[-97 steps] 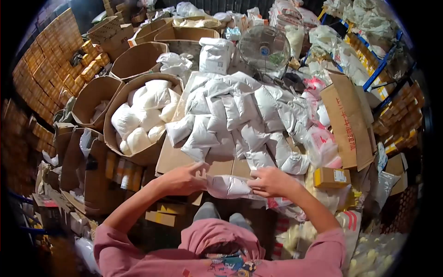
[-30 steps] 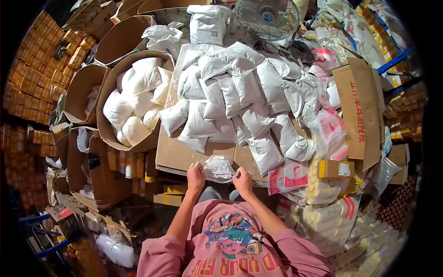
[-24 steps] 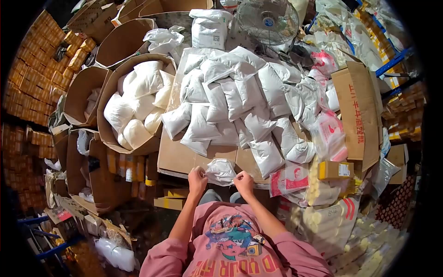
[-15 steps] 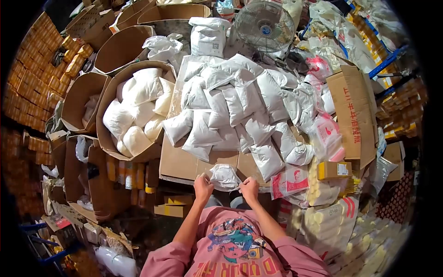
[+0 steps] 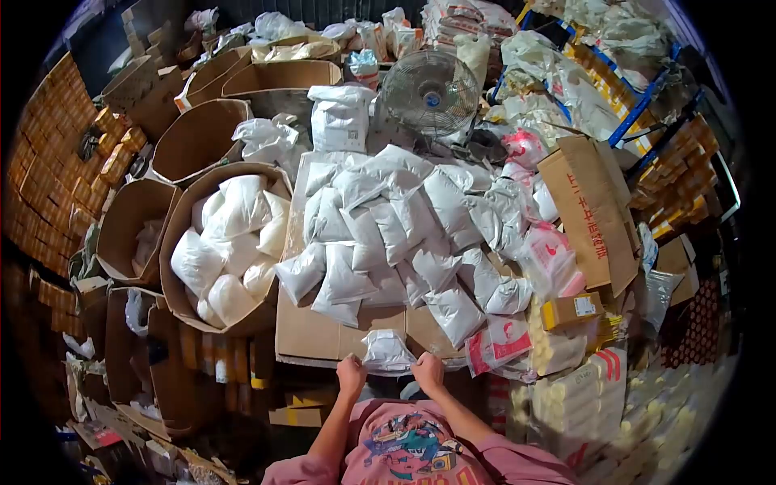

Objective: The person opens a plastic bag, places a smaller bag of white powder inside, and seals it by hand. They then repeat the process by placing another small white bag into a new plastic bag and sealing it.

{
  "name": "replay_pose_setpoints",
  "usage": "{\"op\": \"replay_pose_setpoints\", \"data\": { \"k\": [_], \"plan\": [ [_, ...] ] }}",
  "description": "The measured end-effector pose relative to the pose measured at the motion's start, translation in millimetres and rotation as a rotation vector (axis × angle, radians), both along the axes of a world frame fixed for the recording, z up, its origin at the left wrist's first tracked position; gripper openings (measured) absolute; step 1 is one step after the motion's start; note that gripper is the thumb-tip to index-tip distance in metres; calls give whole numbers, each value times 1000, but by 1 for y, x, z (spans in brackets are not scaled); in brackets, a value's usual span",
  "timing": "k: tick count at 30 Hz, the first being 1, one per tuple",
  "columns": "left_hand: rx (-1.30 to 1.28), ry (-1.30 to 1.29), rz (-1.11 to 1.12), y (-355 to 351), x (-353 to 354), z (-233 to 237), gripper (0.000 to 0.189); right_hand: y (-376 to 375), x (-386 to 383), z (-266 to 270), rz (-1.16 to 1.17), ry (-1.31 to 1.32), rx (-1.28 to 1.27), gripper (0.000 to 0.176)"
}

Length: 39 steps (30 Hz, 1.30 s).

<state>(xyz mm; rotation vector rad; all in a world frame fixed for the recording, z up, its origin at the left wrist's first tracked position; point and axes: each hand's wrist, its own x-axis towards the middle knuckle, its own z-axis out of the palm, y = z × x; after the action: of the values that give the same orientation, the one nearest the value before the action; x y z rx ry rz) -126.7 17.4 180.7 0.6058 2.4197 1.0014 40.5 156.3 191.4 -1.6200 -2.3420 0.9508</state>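
Note:
A small white plastic bag lies at the front edge of the cardboard-covered table, its contents hidden. My left hand is closed on the bag's near left corner. On the opposite side, the fingers of my right hand are pinched round its near right corner, so the edge is stretched between them. Just beyond lies a heap of filled white bags, piled over most of the tabletop.
Left of the table stands a large carton of bulging white bags. A fan and an upright white sack are at the back. On the right are red-printed plastic bags, a small box and a tall cardboard sheet.
The view has tilted up, so the scene sits lower and more of the back shows. Both hands keep hold of the bag, and its near edge is pulled straighter.

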Motion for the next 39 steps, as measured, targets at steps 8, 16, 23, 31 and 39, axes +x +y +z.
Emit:
{"op": "replay_pose_setpoints", "data": {
  "k": [8,16,23,31,39],
  "plan": [
    [39,95,-45,6,8,3,6,8,8,-16,-9,122,-241,18],
    [22,155,-55,6,5,29,12,2,-3,-28,-167,241,-475,15],
    [49,-302,36,-10,8,-13,15,2,0,-31,66,0,-83,23],
    [109,-209,-37,13,-20,28,8,32,-20,18,162,352,112,8],
    [33,208,-280,34,-7,-9,7,23,-1,-11,120,337,156,2]
  ]
}}
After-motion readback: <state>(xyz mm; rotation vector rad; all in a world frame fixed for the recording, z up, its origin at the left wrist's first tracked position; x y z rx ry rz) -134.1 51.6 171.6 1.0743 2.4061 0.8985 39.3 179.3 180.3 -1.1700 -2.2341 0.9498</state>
